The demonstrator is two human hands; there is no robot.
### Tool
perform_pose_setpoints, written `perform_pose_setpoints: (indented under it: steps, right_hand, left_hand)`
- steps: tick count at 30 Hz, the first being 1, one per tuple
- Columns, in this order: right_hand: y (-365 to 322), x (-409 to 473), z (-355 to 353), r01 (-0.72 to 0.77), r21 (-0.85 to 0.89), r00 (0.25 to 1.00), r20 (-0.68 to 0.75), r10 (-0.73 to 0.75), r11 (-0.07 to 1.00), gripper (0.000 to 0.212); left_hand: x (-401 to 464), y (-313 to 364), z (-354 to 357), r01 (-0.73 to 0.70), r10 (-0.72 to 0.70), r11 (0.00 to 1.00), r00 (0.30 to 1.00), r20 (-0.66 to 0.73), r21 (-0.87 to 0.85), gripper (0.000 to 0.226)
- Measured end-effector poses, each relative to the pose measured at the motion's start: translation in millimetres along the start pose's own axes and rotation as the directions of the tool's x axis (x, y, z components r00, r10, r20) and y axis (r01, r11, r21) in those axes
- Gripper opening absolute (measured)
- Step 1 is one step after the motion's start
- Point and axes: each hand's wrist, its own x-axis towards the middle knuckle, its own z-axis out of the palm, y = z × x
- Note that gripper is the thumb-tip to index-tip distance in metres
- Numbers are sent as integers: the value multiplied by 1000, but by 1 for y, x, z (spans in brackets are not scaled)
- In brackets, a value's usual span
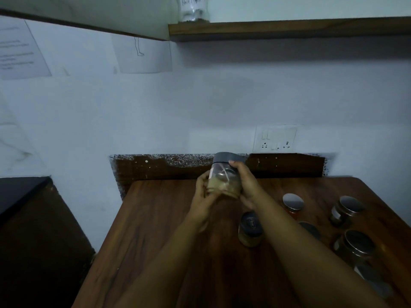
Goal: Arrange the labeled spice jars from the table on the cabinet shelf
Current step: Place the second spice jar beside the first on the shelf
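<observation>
I hold a clear spice jar with a dark grey lid and pale powder above the far part of the wooden table. My left hand grips its left side and my right hand grips its right side near the lid. Several other jars stand on the table's right half: a tan-filled jar, a red-filled jar with a silver lid, and two dark-lidded jars. One labeled jar stands on the wooden shelf up on the wall.
A switch and socket plate sits on the wall behind the table. Papers are stuck to the wall at the upper left. A dark counter lies to the left of the table.
</observation>
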Motion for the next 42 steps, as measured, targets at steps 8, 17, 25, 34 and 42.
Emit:
perform_pose_setpoints:
  steps: [8, 17, 25, 34, 42]
  right_hand:
    - [-13, 4, -1, 44, 1, 999, -1, -44, 999, 85]
    - [-37, -11, -5, 10, 23, 986, 167, -14, 1000, 51]
    - [-57, -15, -8, 70, 18, 989, 131, -72, 997, 58]
    - [-98, -28, -10, 68, 78, 977, 194, -82, 995, 54]
    - [-160, -26, 8, 306, 89, 917, 240, -319, 948, 47]
  left_hand:
    - [5, 17, 12, -23, 28, 994, 999, -47, 109, 52]
    - [11, 33, 15, 109, -81, 974, 986, 145, -199, 78]
    - [11, 61, 23, -172, 137, 965, 974, 178, 198, 95]
    - [18, 78, 31, -168, 146, 978, 974, 172, 127, 88]
    - [38, 131, 59, -336, 304, 912, 939, 163, 234, 79]
